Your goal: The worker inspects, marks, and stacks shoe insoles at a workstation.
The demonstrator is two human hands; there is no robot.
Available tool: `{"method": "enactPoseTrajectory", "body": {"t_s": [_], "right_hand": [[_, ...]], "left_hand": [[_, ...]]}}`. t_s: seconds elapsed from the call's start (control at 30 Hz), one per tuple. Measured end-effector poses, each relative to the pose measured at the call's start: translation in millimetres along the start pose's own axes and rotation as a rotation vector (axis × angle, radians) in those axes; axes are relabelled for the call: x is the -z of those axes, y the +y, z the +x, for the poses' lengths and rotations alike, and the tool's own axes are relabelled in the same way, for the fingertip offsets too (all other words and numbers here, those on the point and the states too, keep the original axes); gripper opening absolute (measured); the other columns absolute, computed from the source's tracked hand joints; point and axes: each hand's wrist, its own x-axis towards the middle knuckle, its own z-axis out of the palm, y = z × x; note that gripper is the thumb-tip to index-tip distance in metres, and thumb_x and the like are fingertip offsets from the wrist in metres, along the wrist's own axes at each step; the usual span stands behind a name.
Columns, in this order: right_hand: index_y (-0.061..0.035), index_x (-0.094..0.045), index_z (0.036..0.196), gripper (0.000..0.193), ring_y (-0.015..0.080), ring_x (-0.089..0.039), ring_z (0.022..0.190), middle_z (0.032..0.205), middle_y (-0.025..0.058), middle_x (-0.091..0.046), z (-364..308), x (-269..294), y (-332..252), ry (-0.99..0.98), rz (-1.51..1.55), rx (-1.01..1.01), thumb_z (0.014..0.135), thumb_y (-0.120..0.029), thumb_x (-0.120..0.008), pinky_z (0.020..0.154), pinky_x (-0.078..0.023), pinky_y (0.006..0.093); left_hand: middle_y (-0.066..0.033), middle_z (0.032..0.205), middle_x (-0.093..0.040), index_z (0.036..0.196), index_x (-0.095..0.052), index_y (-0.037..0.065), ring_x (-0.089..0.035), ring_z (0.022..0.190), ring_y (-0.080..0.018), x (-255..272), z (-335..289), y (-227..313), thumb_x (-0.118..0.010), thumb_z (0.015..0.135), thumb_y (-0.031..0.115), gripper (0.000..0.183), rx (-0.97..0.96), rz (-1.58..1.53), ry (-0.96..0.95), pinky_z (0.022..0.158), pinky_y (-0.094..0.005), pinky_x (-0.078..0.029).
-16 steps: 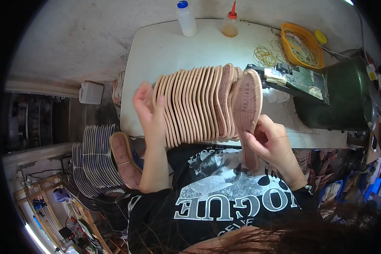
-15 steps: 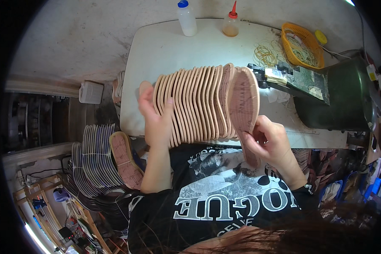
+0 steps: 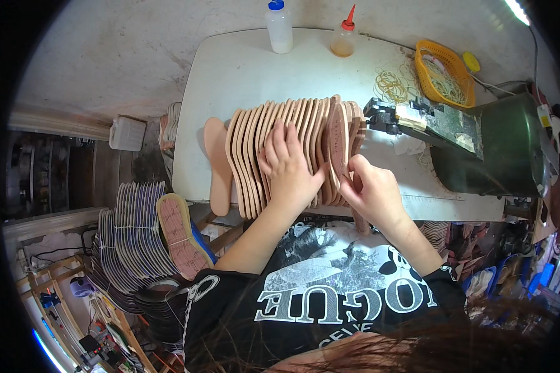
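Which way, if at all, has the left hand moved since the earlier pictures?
Yes: the left hand has moved right, over the row of insoles, farther from the left edge of the table.

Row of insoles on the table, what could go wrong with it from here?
The row of insoles stands on edge, so it might topple if the left hand lifts off. The lone insole at its left end reaches the table's near edge and could be knocked off.

From my end I see a workshop, shown by insoles ranked on the table, tied bundles at left and bottles at the far side.
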Motion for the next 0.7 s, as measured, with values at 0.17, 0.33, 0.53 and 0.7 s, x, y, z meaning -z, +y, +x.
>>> {"method": "enactPoseTrajectory", "body": {"t_s": [0.17, 0.33, 0.53, 0.7], "right_hand": [[-0.0033, -0.051, 0.086, 0.018, 0.0348, -0.063, 0.058, 0.063, 0.0143, -0.061, 14.2, -24.7, 9.8, 0.037, 0.007, -0.001, 0.082, -0.017, -0.063, 0.055, -0.051, 0.0417], [-0.0055, -0.054, 0.085, 0.021, 0.0271, -0.061, 0.076, 0.075, 0.0084, -0.059, 39.5, -66.2, 22.0, 0.270, -0.244, 0.116, 0.083, -0.024, -0.064, 0.066, -0.049, 0.0399], [-0.0082, -0.058, 0.102, 0.030, 0.0277, -0.051, 0.103, 0.111, 0.0108, -0.050, 43.5, -76.4, 30.6, 0.176, -0.387, 0.048, 0.085, -0.033, -0.059, 0.093, -0.035, 0.0481], [-0.0069, -0.028, 0.142, 0.079, 0.0339, -0.038, 0.128, 0.138, 0.0175, -0.037, 39.4, -73.8, 44.4, 0.192, -0.174, 0.019, 0.081, -0.044, -0.063, 0.106, -0.020, 0.0556]], "left_hand": [[-0.0242, 0.148, -0.021, 0.140, -0.028, -0.004, -0.020, 0.136, -0.0417, 4.0, -12.2, -17.6, -0.077, 0.072, 0.032, 0.091, -0.023, -0.006, 0.037, 0.109, -0.0553, -0.015], [-0.0201, 0.146, -0.027, 0.142, -0.031, 0.004, -0.024, 0.135, -0.0411, 21.6, -18.1, -50.3, -0.075, 0.075, 0.034, 0.085, -0.004, -0.093, 0.252, 0.110, -0.0545, -0.014], [-0.0235, 0.132, -0.044, 0.139, -0.034, -0.001, -0.044, 0.123, -0.0340, 49.5, -27.9, -147.8, -0.070, 0.083, 0.038, 0.077, 0.520, 0.086, 0.241, 0.104, -0.0476, -0.032], [-0.0157, 0.108, -0.059, 0.134, -0.041, -0.003, -0.058, 0.099, -0.0217, 57.8, -23.0, -177.5, -0.069, 0.085, 0.040, 0.071, 0.620, -0.572, 0.016, 0.086, -0.0320, -0.046]]}}
